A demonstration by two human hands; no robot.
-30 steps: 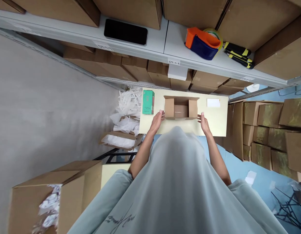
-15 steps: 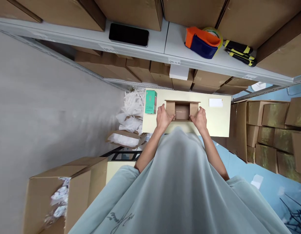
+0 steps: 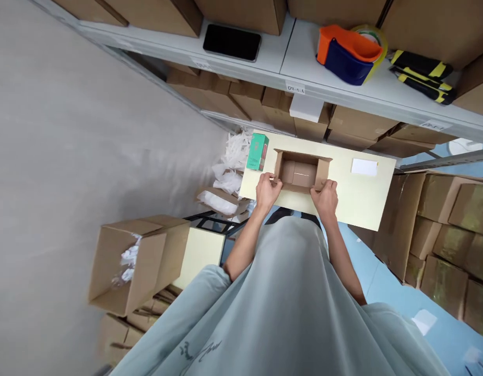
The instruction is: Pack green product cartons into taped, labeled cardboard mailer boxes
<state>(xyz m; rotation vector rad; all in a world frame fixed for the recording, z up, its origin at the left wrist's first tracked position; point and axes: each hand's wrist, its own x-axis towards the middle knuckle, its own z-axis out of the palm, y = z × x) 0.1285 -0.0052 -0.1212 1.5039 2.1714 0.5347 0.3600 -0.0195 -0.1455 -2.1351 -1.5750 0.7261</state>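
A small brown cardboard box [image 3: 299, 187] stands on the pale yellow table [image 3: 354, 203], its top flaps folded outward and its inside in view. My left hand [image 3: 268, 189] pinches the box's near left corner. At the near right corner, my right hand [image 3: 325, 198] grips the flap between thumb and fingers. Just left of the box stands a green carton [image 3: 258, 151], apart from my left hand. To the right lies a white card or slip [image 3: 364, 167] on the table.
On the shelf [image 3: 292, 57] above are a phone [image 3: 232, 43], an orange and blue tape dispenser [image 3: 349, 55] and black-yellow utility knives [image 3: 423, 75]. White shredded paper [image 3: 237, 151] lies left of the table. An open carton [image 3: 147, 261] is at lower left; stacked boxes [image 3: 440, 224] stand at right.
The side flaps that lay inward over the box opening now stand outward, showing more of the inside. Both hands have shifted to the near corners. The camera view has turned and moved.
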